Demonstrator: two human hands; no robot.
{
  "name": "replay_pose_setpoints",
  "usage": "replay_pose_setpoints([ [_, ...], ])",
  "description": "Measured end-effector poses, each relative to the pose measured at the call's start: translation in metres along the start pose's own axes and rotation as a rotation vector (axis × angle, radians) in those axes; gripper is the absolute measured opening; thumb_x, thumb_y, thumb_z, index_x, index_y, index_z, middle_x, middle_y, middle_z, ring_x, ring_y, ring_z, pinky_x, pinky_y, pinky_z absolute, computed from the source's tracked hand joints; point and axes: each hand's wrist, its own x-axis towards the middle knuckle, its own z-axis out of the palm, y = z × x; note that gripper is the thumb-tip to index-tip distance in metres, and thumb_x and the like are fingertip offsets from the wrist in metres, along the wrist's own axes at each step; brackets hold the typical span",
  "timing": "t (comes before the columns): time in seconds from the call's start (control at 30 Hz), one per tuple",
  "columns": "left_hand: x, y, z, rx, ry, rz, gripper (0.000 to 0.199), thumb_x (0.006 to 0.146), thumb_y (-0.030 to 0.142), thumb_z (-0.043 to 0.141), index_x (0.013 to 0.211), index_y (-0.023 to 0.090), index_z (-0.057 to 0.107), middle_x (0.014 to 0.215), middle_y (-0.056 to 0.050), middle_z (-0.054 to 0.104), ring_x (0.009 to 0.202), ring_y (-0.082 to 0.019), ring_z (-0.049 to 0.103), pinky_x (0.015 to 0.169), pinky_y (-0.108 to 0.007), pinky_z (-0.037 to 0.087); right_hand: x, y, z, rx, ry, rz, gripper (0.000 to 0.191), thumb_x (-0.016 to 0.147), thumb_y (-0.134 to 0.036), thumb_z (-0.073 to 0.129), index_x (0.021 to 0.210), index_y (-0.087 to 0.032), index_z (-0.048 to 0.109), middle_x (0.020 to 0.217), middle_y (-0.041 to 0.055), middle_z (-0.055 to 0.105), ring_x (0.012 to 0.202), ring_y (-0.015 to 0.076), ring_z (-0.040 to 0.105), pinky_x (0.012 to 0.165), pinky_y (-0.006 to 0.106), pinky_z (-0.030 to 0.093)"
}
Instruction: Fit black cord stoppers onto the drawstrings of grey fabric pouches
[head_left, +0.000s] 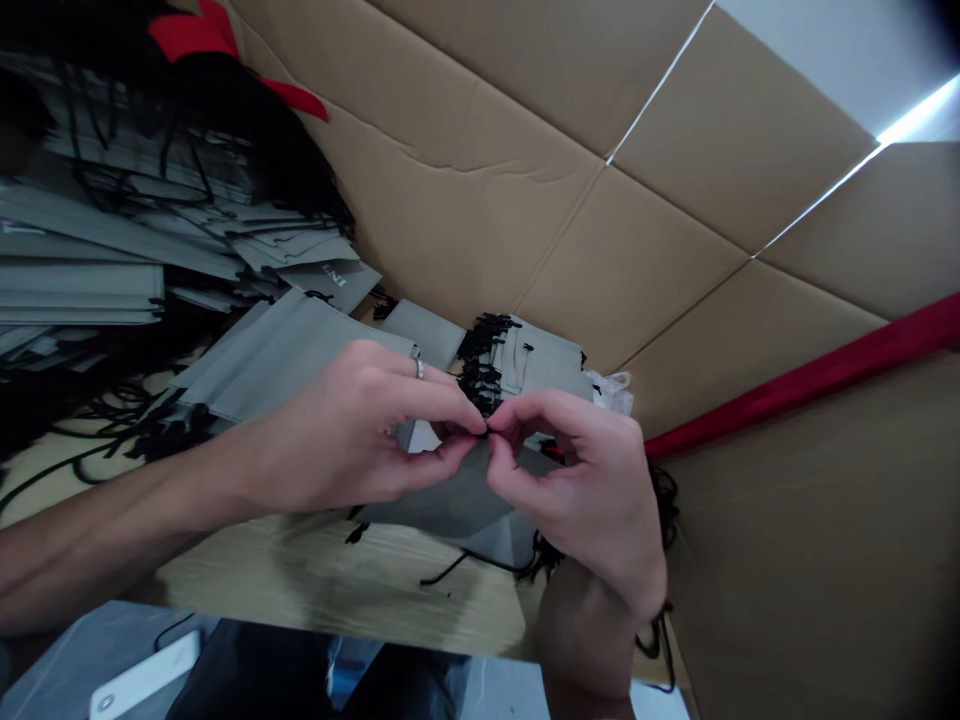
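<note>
The thin black cord [486, 428] sits pinched between your two sets of fingertips, right over the flat grey paper bag [457, 495] that lies on the pale wooden table [315, 580] in front of you — held up close and central, it seems, so you can work the fine end with both hands at once. Your left hand [360, 430] comes in from the left, thumb and forefinger closed tight on the cord, a ring showing on one finger. Your right hand [592, 480] meets it from the right, fingers curled and likewise nipped shut on the same cord — the two hands touch at the tips. More loose black cords trail from under the bag across the table. Just behind stands a bundle of grey bags with black cord ends [525, 365], upright against the brown cardboard wall [600, 250]. To the left, stacks of flat grey bags [112, 250] pile up, near at hand.
</note>
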Motion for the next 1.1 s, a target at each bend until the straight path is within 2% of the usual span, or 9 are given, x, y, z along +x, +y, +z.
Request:
replay_pose_setpoints([
  [0.1,-0.004,-0.002,0.0,0.097,-0.008,0.068,0.014,0.11,0.018,0.075,0.105,0.026,0.085,0.099,0.0,0.093,0.073,-0.014,0.085,0.069,-0.022,0.062,0.0,-0.001,0.002,-0.019,0.007,-0.012,0.016,0.089,-0.007,0.074,0.093,-0.022,0.08,0.083,-0.0048,0.083,0.071,0.0113,0.076,0.07,0.022,0.065],
  [0.27,-0.011,-0.008,0.003,0.161,-0.013,0.134,0.009,0.115,0.021,0.075,0.116,0.024,0.083,0.11,-0.002,0.094,0.084,-0.016,0.09,0.082,-0.023,0.069,0.0,-0.002,0.003,-0.058,0.04,-0.012,0.016,0.09,-0.008,0.073,0.092,-0.022,0.08,0.082,-0.0045,0.083,0.07,0.0122,0.077,0.07,0.022,0.066],
  [0.37,-0.015,-0.01,0.009,0.196,-0.006,0.159,0.008,0.116,0.021,0.073,0.116,0.022,0.08,0.111,-0.003,0.094,0.087,-0.016,0.09,0.082,-0.023,0.069,-0.001,-0.004,0.005,-0.101,0.055,0.001,0.015,0.091,-0.009,0.073,0.092,-0.022,0.08,0.083,-0.0037,0.083,0.071,0.0129,0.078,0.071,0.023,0.066],
  [0.57,-0.015,-0.01,0.025,0.201,0.104,0.191,0.006,0.112,0.016,0.077,0.109,0.022,0.075,0.104,-0.002,0.091,0.086,-0.016,0.088,0.08,-0.023,0.069,-0.004,-0.006,0.008,-0.184,0.08,-0.018,0.014,0.093,-0.009,0.073,0.092,-0.021,0.079,0.086,-0.0019,0.084,0.074,0.0127,0.078,0.075,0.024,0.067],
  [0.73,-0.006,-0.004,0.019,0.072,0.112,0.054,0.013,0.101,0.012,0.081,0.101,0.024,0.077,0.091,0.004,0.089,0.075,-0.011,0.084,0.07,-0.017,0.063,-0.002,-0.004,0.001,-0.108,0.027,-0.078,0.015,0.094,-0.009,0.072,0.094,-0.021,0.08,0.088,-0.0023,0.085,0.075,0.0129,0.078,0.076,0.024,0.068],
  [0.87,0.003,-0.001,0.01,-0.183,0.026,-0.052,0.016,0.09,0.004,0.076,0.091,0.02,0.079,0.08,0.006,0.085,0.064,-0.007,0.078,0.069,-0.01,0.061,0.0,0.0,-0.005,0.005,-0.023,-0.108,0.015,0.09,-0.007,0.075,0.094,-0.021,0.081,0.086,-0.0039,0.084,0.071,0.0103,0.075,0.071,0.02,0.066],
  [0.97,0.007,-0.001,0.008,-0.388,-0.041,-0.16,0.022,0.083,-0.001,0.072,0.09,0.018,0.081,0.079,0.005,0.085,0.064,-0.009,0.078,0.066,-0.011,0.063,0.002,0.003,-0.006,0.113,-0.063,-0.095,0.017,0.086,-0.005,0.076,0.092,-0.02,0.081,0.083,-0.0052,0.082,0.069,0.0085,0.073,0.07,0.018,0.064],
  [1.1,0.007,-0.002,0.009,-0.607,-0.097,-0.352,0.01,0.081,0.008,0.079,0.084,0.017,0.083,0.074,0.001,0.082,0.062,-0.011,0.075,0.063,-0.015,0.064,0.004,0.006,-0.004,0.308,-0.119,-0.006,0.017,0.081,-0.005,0.077,0.088,-0.019,0.08,0.081,-0.0046,0.08,0.068,0.0081,0.072,0.069,0.017,0.061],
])
